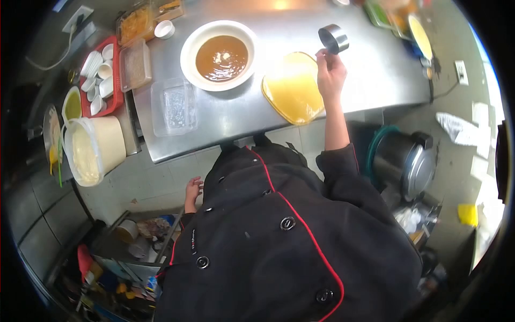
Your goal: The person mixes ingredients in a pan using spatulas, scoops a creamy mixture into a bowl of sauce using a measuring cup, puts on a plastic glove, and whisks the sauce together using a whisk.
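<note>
My right hand (331,75) is raised over the steel table, its fingers closed on a short, shiny metal ring (333,39), perhaps a ring mould. Beneath and to the left of that hand lies a flat, glossy yellow board or sheet (292,88) with rounded corners. Further left stands a white bowl (189,63) of brown sauce (221,56) with a few pale bits on top. Down by my left side hangs my left hand (194,189), away from the table, fingers loosely bent and apart, holding nothing.
On the steel table (214,115) are a clear plastic container (174,107), a lidded tub (135,64) and a small white cup (164,29). A red basket (115,96) of white dishes and a large cream-coloured bucket (110,142) stand left. A steel pot (399,155) is at right.
</note>
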`<state>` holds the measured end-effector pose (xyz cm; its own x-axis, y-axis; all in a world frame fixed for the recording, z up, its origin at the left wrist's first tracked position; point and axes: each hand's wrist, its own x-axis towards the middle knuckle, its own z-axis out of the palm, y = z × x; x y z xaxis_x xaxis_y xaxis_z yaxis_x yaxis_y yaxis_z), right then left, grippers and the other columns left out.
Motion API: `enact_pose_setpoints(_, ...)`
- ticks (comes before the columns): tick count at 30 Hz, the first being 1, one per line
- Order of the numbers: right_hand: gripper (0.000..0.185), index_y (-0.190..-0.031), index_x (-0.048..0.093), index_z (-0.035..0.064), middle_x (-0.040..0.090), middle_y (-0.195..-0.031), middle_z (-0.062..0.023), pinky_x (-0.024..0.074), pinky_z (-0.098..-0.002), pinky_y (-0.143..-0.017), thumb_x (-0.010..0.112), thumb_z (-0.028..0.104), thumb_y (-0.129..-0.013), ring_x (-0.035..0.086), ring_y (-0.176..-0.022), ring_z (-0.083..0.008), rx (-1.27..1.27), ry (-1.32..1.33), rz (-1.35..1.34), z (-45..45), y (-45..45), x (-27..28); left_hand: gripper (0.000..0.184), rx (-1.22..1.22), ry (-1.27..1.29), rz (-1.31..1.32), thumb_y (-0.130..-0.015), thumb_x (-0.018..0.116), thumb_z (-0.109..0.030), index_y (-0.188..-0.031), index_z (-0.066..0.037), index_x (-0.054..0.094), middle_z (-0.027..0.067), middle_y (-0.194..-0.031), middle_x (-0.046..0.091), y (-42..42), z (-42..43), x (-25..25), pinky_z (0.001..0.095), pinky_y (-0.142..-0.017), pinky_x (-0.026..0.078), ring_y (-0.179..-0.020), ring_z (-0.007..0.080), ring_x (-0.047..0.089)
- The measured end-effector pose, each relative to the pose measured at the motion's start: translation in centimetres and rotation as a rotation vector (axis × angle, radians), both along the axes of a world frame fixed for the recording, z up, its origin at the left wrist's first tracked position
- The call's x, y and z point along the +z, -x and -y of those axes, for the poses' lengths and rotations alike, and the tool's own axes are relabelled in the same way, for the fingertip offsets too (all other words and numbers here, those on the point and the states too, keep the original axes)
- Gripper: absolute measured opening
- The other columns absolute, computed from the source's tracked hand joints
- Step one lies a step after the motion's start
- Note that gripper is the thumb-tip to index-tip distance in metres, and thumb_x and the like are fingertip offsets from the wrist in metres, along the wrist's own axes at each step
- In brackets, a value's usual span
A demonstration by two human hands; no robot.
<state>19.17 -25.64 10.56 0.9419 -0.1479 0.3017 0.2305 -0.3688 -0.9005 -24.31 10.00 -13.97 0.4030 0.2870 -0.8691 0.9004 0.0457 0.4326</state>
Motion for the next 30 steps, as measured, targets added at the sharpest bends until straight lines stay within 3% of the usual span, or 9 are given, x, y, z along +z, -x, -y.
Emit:
enact_pose_setpoints(10, 0.018, -0.082, 0.059, 0.0033, 0.043, -0.05, -0.0024, 0.0345, -0.0254, -0.044, 0.064, 0.02, -0.081, 0.038, -0.047, -0.0066, -0.262, 0.142, -0.021, 3.2, 11.4, 0.5, 0.032, -0.645, -0.067, 0.236, -0.086, 0.042, -0.02, -0.113, -0.006, 0.054, 0.0091, -0.093, 0.064, -6.4, -7.8, -2.9, 0.0307, -0.051, 0.046, -0.066, 0.0157, 0.06)
enact_pose_setpoints(11, 0.021, -0.077, 0.056, 0.0027, 0.045, -0.049, -0.0036, 0.0345, -0.0255, -0.044, 0.066, 0.021, -0.08, 0.041, -0.046, -0.0071, -0.296, 0.198, 0.018, 3.4, 12.8, 0.7, 0.032, -0.81, -0.199, 0.134, -0.086, 0.042, -0.023, -0.108, -0.006, 0.057, 0.013, -0.089, 0.064, -7.5, -7.6, -2.3, 0.0329, -0.055, 0.047, -0.064, 0.0182, 0.06)
enact_pose_setpoints(12, 0.022, -0.077, 0.054, 0.0022, 0.046, -0.049, -0.0048, 0.0344, -0.0258, -0.044, 0.066, 0.021, -0.08, 0.042, -0.046, -0.007, -0.32, 0.211, -0.011, 4.2, 13.9, 0.0, 0.034, -0.837, -0.247, 0.269, -0.086, 0.044, -0.029, -0.104, -0.005, 0.059, 0.0166, -0.091, 0.063, -6.3, -9.0, -6.7, 0.0364, -0.068, 0.049, -0.075, 0.0249, 0.062)
enact_pose_setpoints(14, 0.02, -0.083, 0.054, 0.0027, 0.045, -0.048, -0.0049, 0.0336, -0.0264, -0.043, 0.063, 0.021, -0.082, 0.041, -0.044, -0.0078, -0.434, 0.085, 0.004, 3.9, 16.7, 0.8, 0.036, -1.028, -0.251, 0.225, -0.087, 0.045, -0.03, -0.106, -0.005, 0.061, 0.0176, -0.104, 0.062, -7.9, -7.8, -5.1, 0.0384, -0.087, 0.043, -0.102, 0.0302, 0.057)
enact_pose_setpoints(15, 0.019, -0.086, 0.053, 0.0031, 0.046, -0.049, -0.0057, 0.0343, -0.0274, -0.043, 0.061, 0.021, -0.083, 0.042, -0.044, -0.0094, -0.462, 0.089, -0.059, 4.0, 18.3, 1.5, 0.037, -1.08, -0.274, 0.118, -0.088, 0.045, -0.031, -0.106, -0.004, 0.062, 0.0166, -0.105, 0.062, -9.3, -5.9, -2.0, 0.0376, -0.087, 0.043, -0.101, 0.0291, 0.057)
enact_pose_setpoints(17, 0.018, -0.092, 0.053, 0.004, 0.048, -0.051, -0.0075, 0.0364, -0.0303, -0.045, 0.054, 0.021, -0.086, 0.046, -0.044, -0.0146, -0.517, 0.089, -0.148, 4.4, 22.0, 2.0, 0.039, -1.203, -0.139, 0.359, -0.089, 0.044, -0.035, -0.101, -0.002, 0.062, 0.0151, -0.101, 0.063, -8.2, -8.7, -9.2, 0.0359, -0.083, 0.045, -0.096, 0.0279, 0.059)
enact_pose_setpoints(18, 0.018, -0.095, 0.052, 0.0047, 0.048, -0.052, -0.0086, 0.0377, -0.0322, -0.047, 0.05, 0.021, -0.088, 0.049, -0.045, -0.018, -0.54, 0.092, -0.167, 4.8, 23.7, 2.0, 0.032, -1.165, -0.19, 0.147, -0.088, 0.048, -0.029, -0.099, -0.002, 0.062, 0.0126, -0.096, 0.065, -9.3, -6.2, -4.4, 0.0336, -0.078, 0.046, -0.087, 0.0229, 0.062)
enact_pose_setpoints(21, 0.018, -0.098, 0.051, 0.0052, 0.05, -0.055, -0.0103, 0.0407, -0.0364, -0.052, 0.044, 0.019, -0.09, 0.053, -0.051, -0.0254, -0.683, 0.086, -0.286, 6.3, 29.4, 1.7, 0.031, -1.318, -0.147, 0.157, -0.088, 0.049, -0.028, -0.099, -0.002, 0.062, 0.0124, -0.095, 0.065, -11.8, -5.0, -5.5, 0.0331, -0.078, 0.046, -0.086, 0.0222, 0.062)
enact_pose_setpoints(30, 0.016, -0.097, 0.051, 0.005, 0.06, -0.068, -0.0149, 0.044, -0.0401, -0.058, 0.041, 0.015, -0.089, 0.059, -0.063, -0.033, -0.963, 0.102, -0.263, 14.1, 38.7, 1.1, 0.028, -1.55, -0.12, 0.209, -0.087, 0.051, -0.024, -0.1, -0.002, 0.062, 0.0116, -0.093, 0.065, -19.8, 3.2, -7.3, 0.0317, -0.076, 0.047, -0.084, 0.0199, 0.061)
